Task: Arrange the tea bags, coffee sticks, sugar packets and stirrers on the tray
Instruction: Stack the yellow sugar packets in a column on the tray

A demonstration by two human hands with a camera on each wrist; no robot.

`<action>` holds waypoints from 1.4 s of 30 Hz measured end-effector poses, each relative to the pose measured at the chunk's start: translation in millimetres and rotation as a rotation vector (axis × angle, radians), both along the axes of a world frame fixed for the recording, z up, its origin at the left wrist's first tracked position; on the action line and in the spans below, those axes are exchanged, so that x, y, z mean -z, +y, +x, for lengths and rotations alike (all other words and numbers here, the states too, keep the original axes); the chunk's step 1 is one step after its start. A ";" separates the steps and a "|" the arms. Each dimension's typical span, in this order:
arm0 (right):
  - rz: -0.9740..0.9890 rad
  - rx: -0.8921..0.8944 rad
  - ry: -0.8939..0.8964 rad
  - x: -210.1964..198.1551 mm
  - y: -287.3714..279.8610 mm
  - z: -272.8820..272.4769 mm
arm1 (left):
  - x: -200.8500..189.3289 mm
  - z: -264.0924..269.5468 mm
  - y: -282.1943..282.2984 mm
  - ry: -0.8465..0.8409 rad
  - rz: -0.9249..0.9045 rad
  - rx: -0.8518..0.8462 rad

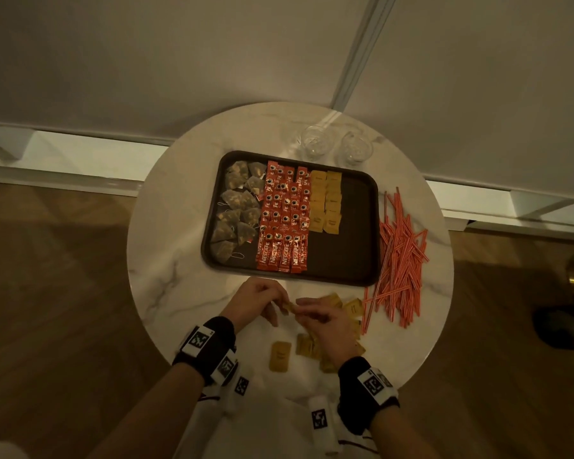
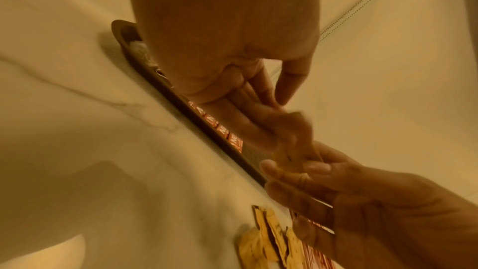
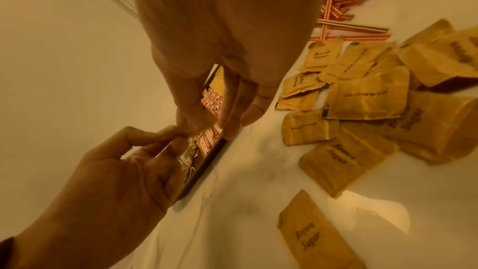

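Observation:
A dark tray (image 1: 352, 260) on the round marble table holds tea bags (image 1: 236, 207) at its left, red coffee sticks (image 1: 284, 220) in the middle and two columns of brown sugar packets (image 1: 325, 202). Just in front of the tray my left hand (image 1: 275, 301) and right hand (image 1: 301, 307) meet, and both pinch one brown sugar packet (image 1: 287, 307) between them. It shows blurred in the left wrist view, the packet (image 2: 294, 140) caught between both hands' fingertips. Loose sugar packets (image 3: 362, 99) lie under and beside my right hand. Red-and-white striped stirrers (image 1: 398, 256) lie heaped on the table, right of the tray.
Two empty glasses (image 1: 315, 144) (image 1: 355, 149) stand behind the tray near the table's far edge. The tray's right part (image 1: 355, 210) is bare. One sugar packet (image 1: 280, 356) lies apart near the table's front edge. Wooden floor surrounds the table.

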State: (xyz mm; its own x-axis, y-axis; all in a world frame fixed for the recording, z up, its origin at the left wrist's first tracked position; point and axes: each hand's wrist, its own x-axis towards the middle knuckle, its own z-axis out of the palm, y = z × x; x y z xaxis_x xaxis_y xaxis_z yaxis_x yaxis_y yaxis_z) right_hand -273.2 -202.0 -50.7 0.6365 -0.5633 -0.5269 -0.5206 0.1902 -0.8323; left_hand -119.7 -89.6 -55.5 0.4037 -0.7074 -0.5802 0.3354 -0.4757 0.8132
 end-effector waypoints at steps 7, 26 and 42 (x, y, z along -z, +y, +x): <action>0.079 0.014 0.016 -2.7 -7.4 1.9 | -0.1 -1.9 2.4 -0.063 0.019 0.057; 0.022 -0.091 0.039 13.3 -29.3 16.3 | 6.2 9.3 -19.3 -0.334 -0.023 0.108; -0.298 0.039 0.127 45.0 -126.9 65.8 | 47.4 14.9 -19.4 -0.062 0.585 0.539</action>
State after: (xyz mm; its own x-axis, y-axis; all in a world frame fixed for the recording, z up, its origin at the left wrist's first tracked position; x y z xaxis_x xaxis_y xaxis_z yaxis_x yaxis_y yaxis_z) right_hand -207.4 -328.9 -95.7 0.5511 -0.7276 -0.4085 -0.6209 -0.0305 -0.7833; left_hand -104.8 -109.0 -102.9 0.1364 -0.4021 -0.9054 -0.1005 -0.9148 0.3912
